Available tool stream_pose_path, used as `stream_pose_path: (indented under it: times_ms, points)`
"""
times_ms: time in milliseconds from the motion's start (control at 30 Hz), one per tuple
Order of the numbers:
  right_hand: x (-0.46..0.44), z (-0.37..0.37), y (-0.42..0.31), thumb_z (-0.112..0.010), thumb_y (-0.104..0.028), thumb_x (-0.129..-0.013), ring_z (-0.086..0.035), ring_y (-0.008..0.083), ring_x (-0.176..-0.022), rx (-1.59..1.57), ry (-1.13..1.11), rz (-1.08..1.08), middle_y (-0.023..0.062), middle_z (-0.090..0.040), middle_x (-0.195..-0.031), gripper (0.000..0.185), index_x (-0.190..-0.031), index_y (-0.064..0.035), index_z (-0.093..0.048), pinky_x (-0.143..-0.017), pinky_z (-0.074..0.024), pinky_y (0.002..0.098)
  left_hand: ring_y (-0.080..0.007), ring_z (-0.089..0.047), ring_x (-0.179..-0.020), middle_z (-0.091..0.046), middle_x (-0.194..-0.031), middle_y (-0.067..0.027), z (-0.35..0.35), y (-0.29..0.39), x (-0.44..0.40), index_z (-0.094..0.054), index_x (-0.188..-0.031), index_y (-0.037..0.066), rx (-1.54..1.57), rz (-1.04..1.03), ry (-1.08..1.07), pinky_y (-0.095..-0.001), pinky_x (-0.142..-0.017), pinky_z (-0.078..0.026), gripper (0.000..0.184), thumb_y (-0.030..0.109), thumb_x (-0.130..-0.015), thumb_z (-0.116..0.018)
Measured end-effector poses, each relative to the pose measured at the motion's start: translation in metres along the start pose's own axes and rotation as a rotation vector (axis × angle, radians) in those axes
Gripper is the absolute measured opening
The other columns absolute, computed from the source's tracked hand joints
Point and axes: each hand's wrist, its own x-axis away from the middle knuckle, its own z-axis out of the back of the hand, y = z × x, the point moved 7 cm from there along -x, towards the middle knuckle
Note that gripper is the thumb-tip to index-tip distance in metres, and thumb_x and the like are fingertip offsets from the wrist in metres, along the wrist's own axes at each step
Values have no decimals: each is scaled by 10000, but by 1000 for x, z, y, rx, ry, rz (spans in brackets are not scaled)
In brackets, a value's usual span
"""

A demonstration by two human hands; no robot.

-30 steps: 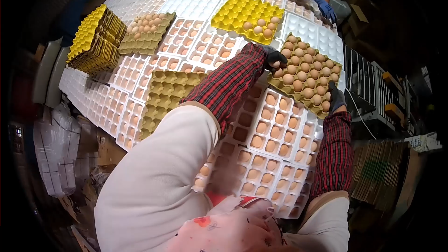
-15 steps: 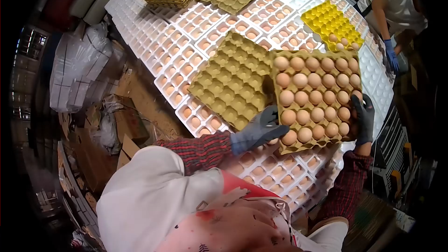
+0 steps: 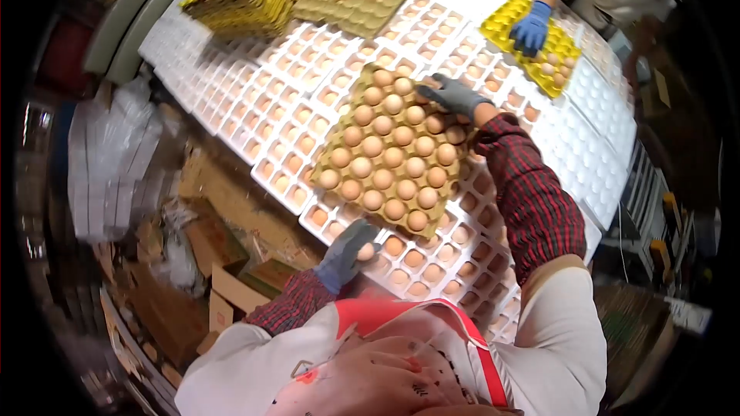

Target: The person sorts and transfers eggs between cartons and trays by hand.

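One egg (image 3: 366, 251) sits in the left hand (image 3: 341, 260), just off the near edge of the brown tray (image 3: 430, 229); the right hand (image 3: 456, 98), well apart, is at its far edge, grip unclear. That tray slants between them, over white trays (image 3: 307, 209).

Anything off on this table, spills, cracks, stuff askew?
No spill or break visible. One oddity: the full brown tray lies askew to the rows of the white egg trays, covering some.
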Motion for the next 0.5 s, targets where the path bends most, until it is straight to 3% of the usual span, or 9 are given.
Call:
stream_pose_path:
  times_ms: [33,100,200,300,367,500]
  points:
    - [-3,-6,9,-546,-706,-845,-643,318,-1119,92,-77,-22,179,-671,-1224,761,-1251,-71,-649,-950,-484,415,-370,-623,-1080,-631,-1159,-195,6,-3,-9,-570,-1229,3,-138,-146,-18,-421,-918,-509,392,93,-866,-686]
    - [18,3,-3,-536,-672,-848,-649,346,-1091,145,40,-38,195,-686,-1157,696,-1167,-75,-697,-946,-486,419,-330,-640,-1024,-650,-1092,-177,12,-18,-32,-557,-1251,-4,-54,35,-67,-399,-867,-515,439,104,-851,-701]
    - [46,23,-2,-530,-652,-862,-655,374,-1045,225,200,-99,205,-700,-1078,665,-1076,-50,-713,-930,-491,434,-383,-627,-995,-638,-1073,-198,34,36,-43,-540,-1296,-13,-280,-329,-5,-426,-838,-518,520,77,-822,-736]
    - [108,34,24,-519,-641,-879,-657,389,-1004,-134,314,-288,254,-691,-1022,685,-1035,1,-702,-907,-488,445,-372,-615,-981,-608,-1105,-198,73,31,-86,-540,-1311,7,-377,-291,-145,-414,-832,-513,528,41,-819,-730]
    - [141,22,58,-505,-628,-907,-648,411,-980,-357,493,-322,272,-682,-994,705,-1098,34,-656,-889,-479,454,-295,-615,-998,-604,-1118,-150,90,56,-145,-551,-1296,20,-478,-404,-190,-375,-816,-524,458,67,-864,-694]
    - [183,-23,84,-527,-556,-945,-636,423,-978,-519,771,-343,265,-680,-998,628,-1138,34,-621,-872,-473,444,-194,-599,-1072,-591,-1176,-70,108,10,-275,-567,-1286,56,-171,-143,-544,-317,-845,-532,348,139,-949,-587]
